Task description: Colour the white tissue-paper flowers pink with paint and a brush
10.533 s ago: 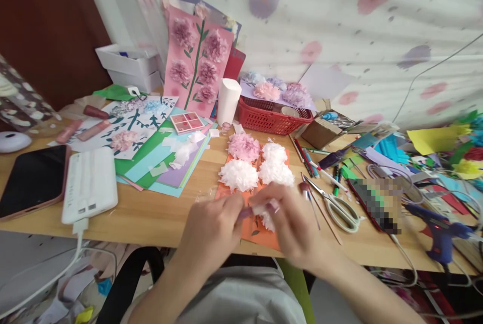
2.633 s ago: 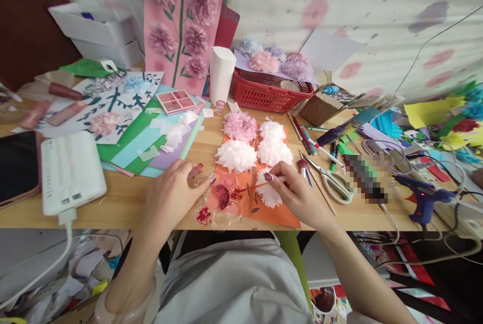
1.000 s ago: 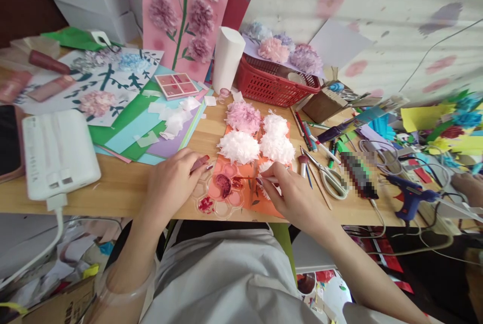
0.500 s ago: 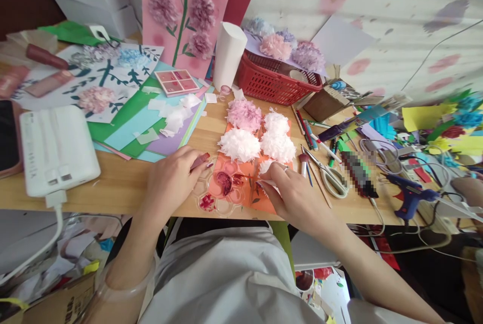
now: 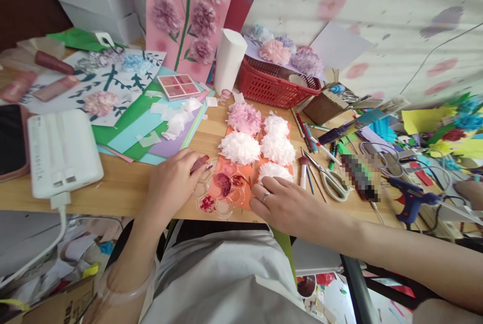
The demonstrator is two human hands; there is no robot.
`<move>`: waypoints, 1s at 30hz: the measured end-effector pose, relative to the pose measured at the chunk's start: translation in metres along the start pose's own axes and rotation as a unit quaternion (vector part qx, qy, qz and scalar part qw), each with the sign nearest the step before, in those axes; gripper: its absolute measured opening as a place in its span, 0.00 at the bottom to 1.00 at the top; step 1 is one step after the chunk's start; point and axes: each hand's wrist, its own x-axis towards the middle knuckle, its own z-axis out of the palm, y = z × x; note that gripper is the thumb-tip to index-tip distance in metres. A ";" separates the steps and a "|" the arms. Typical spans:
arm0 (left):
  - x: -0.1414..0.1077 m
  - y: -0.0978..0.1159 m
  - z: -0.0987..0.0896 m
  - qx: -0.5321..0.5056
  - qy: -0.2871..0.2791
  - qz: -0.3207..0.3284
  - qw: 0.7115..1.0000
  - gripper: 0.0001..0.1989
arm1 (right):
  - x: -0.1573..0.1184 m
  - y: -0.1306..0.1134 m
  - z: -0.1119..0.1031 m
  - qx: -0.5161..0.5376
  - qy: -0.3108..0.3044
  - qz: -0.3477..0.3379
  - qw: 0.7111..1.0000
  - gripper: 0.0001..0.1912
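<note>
My left hand (image 5: 171,180) rests at the left rim of a clear flower-shaped paint palette (image 5: 223,208), fingers closed around a small dark reddish thing I cannot make out. Red and dark pink paint lies in several wells. My right hand (image 5: 277,203) is palm down at the palette's right, fingers curled on a thin paintbrush (image 5: 246,181); its tip is at the red paint and most of its handle is hidden. Behind the hands, fluffy white paper flowers (image 5: 240,148) and one pink paper flower (image 5: 244,117) lie on orange card (image 5: 245,202). One white flower sits right behind my right hand.
Scissors (image 5: 335,185), a makeup brush (image 5: 303,172) and pencils lie on the right, with a blue glue gun (image 5: 411,198) beyond. A red basket (image 5: 279,85) and white roll (image 5: 229,60) stand behind. Coloured paper (image 5: 128,130) and a white power bank (image 5: 64,153) are left.
My right hand has rolled from a pinch on its side to palm down, uncovering the white flower behind it. My left hand has hardly moved.
</note>
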 end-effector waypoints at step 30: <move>-0.013 0.020 -0.011 0.029 0.152 0.160 0.975 0.13 | 0.004 -0.006 -0.006 0.690 0.315 0.308 0.575 0.14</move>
